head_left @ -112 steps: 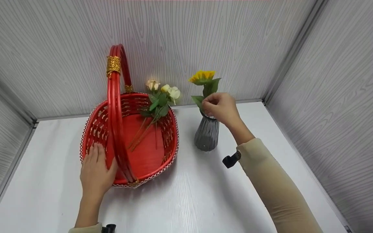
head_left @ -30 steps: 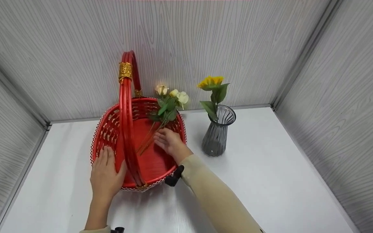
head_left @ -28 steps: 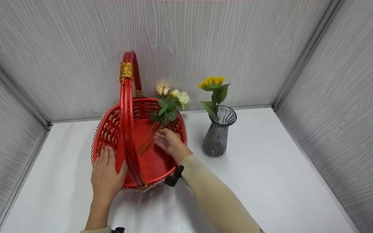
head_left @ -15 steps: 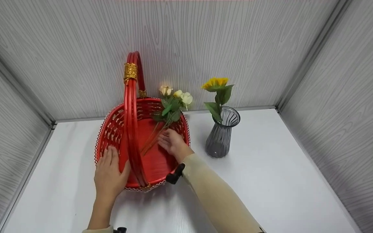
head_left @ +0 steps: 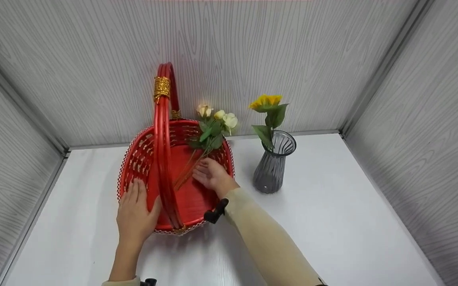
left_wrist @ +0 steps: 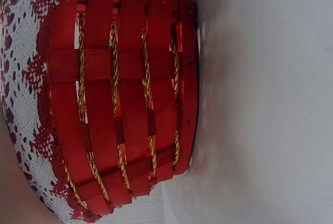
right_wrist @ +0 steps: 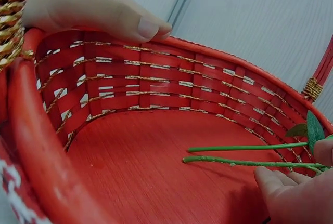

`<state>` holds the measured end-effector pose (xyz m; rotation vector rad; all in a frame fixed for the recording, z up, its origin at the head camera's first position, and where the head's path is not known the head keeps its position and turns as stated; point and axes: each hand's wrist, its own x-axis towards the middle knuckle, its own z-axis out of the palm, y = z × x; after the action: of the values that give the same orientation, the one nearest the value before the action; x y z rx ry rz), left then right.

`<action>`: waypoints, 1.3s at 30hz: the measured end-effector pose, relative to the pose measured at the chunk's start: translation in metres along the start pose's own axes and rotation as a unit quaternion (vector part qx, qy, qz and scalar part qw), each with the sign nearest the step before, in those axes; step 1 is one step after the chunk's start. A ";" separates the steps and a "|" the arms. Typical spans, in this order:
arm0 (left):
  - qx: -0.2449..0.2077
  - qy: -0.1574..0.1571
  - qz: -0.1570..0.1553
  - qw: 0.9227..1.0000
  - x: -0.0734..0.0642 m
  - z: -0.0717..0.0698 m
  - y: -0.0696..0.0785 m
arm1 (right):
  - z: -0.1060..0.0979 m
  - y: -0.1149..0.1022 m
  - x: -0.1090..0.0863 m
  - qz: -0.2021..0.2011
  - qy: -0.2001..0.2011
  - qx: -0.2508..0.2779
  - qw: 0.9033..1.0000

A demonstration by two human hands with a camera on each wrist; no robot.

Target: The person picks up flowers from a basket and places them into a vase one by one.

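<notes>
The red woven basket (head_left: 165,226) stands on the white table, its tall handle (head_left: 161,139) upright. My left hand (head_left: 133,214) lies over its left rim with extended fingers. Inside, pale roses (head_left: 215,115) with green leaves (head_left: 211,135) lean against the back right wall, blooms above the rim. Their stems (right_wrist: 229,147) reach down over the basket floor. My right hand (head_left: 212,174), palm side up within the basket, pinches a stem between thumb and fingers (right_wrist: 270,180); the grip is partly cut off at the right wrist view's edge. The left wrist view shows the basket's outer wall (left_wrist: 119,104).
Right of the basket stands a grey ribbed glass vase (head_left: 268,174) holding one yellow sunflower (head_left: 266,103). A grey wood-grain wall (head_left: 312,47) rises behind the table (head_left: 332,222), with side walls at left and right.
Since the oldest frame my right hand has left the sunflower at the vase and moved left into the basket, to the rose stems. Over the last second both hands stay almost still.
</notes>
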<state>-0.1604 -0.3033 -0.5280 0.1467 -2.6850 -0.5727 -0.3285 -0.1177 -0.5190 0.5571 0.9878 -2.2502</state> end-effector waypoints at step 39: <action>0.006 0.014 0.004 1.000 0.000 0.000 0.001 | 0.002 -0.006 0.006 0.003 -0.029 0.026 0.999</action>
<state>-0.1606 -0.3019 -0.5277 0.1472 -2.6602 -0.5493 -0.3373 -0.1188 -0.5183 0.5126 0.8992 -2.2789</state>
